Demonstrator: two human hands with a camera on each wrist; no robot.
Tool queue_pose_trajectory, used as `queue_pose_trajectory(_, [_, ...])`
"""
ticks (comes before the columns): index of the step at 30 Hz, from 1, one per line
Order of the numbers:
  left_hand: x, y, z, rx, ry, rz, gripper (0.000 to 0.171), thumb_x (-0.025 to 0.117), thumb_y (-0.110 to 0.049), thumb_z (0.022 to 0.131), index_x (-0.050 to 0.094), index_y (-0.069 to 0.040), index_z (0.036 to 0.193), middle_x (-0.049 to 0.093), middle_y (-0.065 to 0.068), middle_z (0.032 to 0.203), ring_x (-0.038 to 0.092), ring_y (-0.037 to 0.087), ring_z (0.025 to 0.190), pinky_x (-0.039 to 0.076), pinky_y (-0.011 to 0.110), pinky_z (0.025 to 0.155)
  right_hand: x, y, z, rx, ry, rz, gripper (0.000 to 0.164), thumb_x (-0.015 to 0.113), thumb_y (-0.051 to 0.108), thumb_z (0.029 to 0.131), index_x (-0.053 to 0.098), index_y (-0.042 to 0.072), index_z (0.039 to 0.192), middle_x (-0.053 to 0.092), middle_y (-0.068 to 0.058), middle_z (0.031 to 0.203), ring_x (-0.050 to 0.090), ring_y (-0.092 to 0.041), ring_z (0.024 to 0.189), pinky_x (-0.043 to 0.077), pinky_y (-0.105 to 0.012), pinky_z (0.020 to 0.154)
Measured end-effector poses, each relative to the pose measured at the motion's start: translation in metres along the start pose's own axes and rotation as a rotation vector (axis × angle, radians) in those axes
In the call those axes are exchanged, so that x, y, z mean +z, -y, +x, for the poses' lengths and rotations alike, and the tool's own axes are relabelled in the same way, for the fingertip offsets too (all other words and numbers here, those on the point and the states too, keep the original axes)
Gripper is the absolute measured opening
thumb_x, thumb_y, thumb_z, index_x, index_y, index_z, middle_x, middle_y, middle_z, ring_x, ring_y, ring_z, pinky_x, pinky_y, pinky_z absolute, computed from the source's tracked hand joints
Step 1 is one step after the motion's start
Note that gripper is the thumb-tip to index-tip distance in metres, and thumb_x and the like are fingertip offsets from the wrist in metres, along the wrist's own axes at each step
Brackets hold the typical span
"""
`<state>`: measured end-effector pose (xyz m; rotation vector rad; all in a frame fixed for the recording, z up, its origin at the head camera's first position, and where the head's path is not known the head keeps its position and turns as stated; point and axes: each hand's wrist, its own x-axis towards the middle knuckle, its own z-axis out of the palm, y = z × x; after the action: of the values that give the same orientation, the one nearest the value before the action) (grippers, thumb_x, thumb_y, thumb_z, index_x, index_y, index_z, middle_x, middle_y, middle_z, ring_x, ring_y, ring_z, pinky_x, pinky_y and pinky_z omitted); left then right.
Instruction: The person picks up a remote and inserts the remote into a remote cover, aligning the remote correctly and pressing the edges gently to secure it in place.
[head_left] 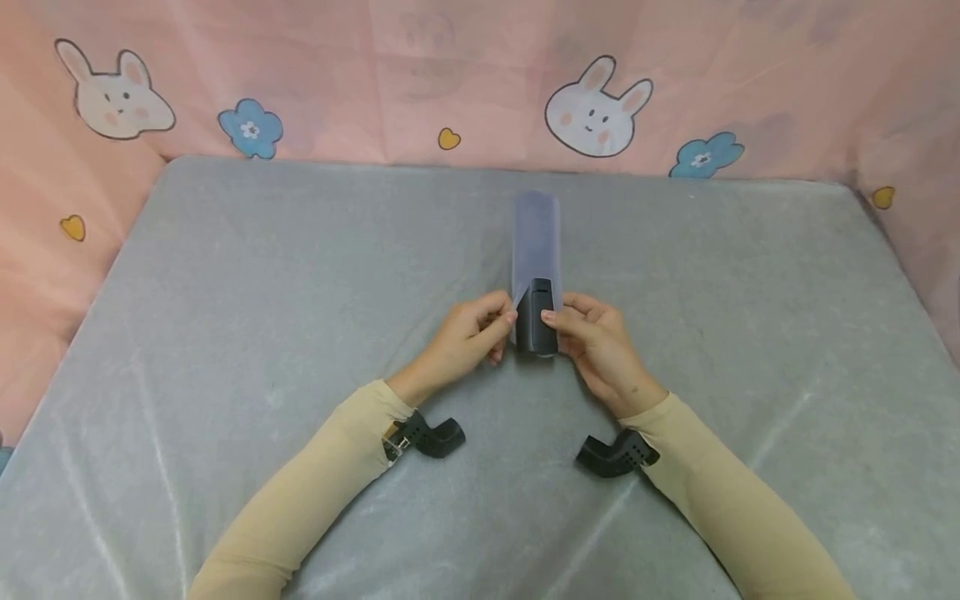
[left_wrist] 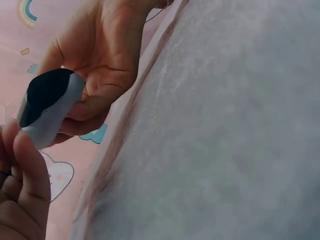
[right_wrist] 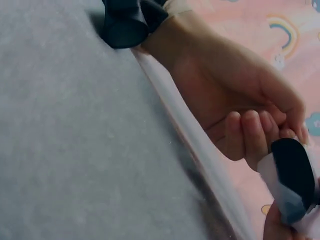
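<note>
Between the hands, in the middle of the head view, is a smooth black oblong object point(head_left: 536, 321) with rounded edges; its exact kind cannot be told. It lies against a long, translucent bluish plastic sleeve point(head_left: 536, 229) that stretches away from the person. My left hand point(head_left: 474, 332) pinches the sleeve's left edge between thumb and forefinger. From the right, my right hand point(head_left: 602, 346) grips the object, thumb on its face and fingers behind the sleeve. Both wrist views show the object's dark end point(left_wrist: 47, 95) point(right_wrist: 295, 167) with pale plastic around it.
A grey cloth-covered table point(head_left: 262, 275) spreads beneath both hands. Pink curtain point(head_left: 337, 83) with rabbits, flowers and hearts hangs behind and at the sides. Black wrist-worn cameras point(head_left: 438, 437) jut inward from both beige sleeves.
</note>
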<state>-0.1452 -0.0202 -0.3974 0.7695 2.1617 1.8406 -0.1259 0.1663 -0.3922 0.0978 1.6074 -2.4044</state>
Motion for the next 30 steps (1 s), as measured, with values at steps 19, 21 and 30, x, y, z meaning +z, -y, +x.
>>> queue_pose_trajectory(19, [0.0041, -0.0014, -0.0003, -0.036, -0.054, 0.007, 0.025, 0.062, -0.012, 0.092, 0.05, -0.006, 0.071, 0.049, -0.001, 0.049, 0.05, 0.015, 0.044, 0.042, 0.026, 0.043, 0.0006, -0.0063, -0.0016, -0.056, 0.128, 0.09, 0.019, 0.048, -0.004, 0.094, 0.057, 0.001, 0.11, 0.063, -0.007, 0.102, 0.062, -0.013, 0.09, 0.052, -0.022, 0.076])
queue_pose_trajectory(21, [0.0049, -0.0018, -0.0004, -0.053, -0.059, 0.001, 0.027, 0.059, -0.013, 0.094, 0.049, -0.006, 0.07, 0.048, -0.001, 0.049, 0.05, 0.014, 0.044, 0.044, 0.027, 0.044, 0.0007, -0.007, -0.0016, -0.051, 0.131, 0.07, 0.02, 0.048, -0.005, 0.094, 0.055, 0.0, 0.112, 0.064, -0.006, 0.102, 0.062, -0.013, 0.09, 0.052, -0.023, 0.075])
queue_pose_trajectory(30, [0.0059, 0.0011, 0.0015, -0.038, -0.114, 0.124, 0.034, 0.047, -0.014, 0.1, 0.05, -0.005, 0.067, 0.047, 0.001, 0.049, 0.048, 0.013, 0.043, 0.042, 0.025, 0.042, 0.0014, -0.0089, -0.0012, -0.07, 0.079, -0.07, 0.023, 0.05, -0.005, 0.093, 0.051, -0.003, 0.116, 0.07, -0.002, 0.098, 0.065, -0.012, 0.083, 0.053, -0.025, 0.07])
